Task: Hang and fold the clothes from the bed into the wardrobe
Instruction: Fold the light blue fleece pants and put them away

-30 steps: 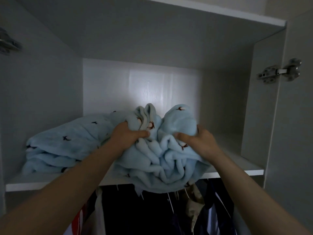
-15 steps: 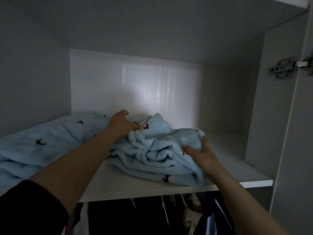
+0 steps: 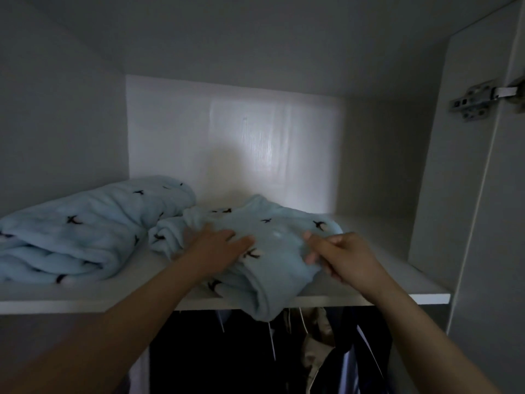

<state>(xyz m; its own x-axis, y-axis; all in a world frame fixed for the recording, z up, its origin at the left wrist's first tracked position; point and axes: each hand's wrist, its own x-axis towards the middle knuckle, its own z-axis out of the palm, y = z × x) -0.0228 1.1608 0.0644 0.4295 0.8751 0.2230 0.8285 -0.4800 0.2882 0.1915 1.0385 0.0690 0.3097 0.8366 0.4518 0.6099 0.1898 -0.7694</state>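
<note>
Folded blue fleece [image 3: 272, 243] on the wardrobe shelf [image 3: 369, 301], under both hands, long side left to right. Pressed flat by the left hand [image 3: 218, 245]; pinched at its right edge by the right hand [image 3: 346, 257]. Front corner drooping off; probably needs a push inward.

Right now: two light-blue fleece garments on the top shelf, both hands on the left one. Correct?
No: the head view shows the left hand and right hand on the right fleece garment; the left fleece garment lies untouched on the top shelf.
</note>
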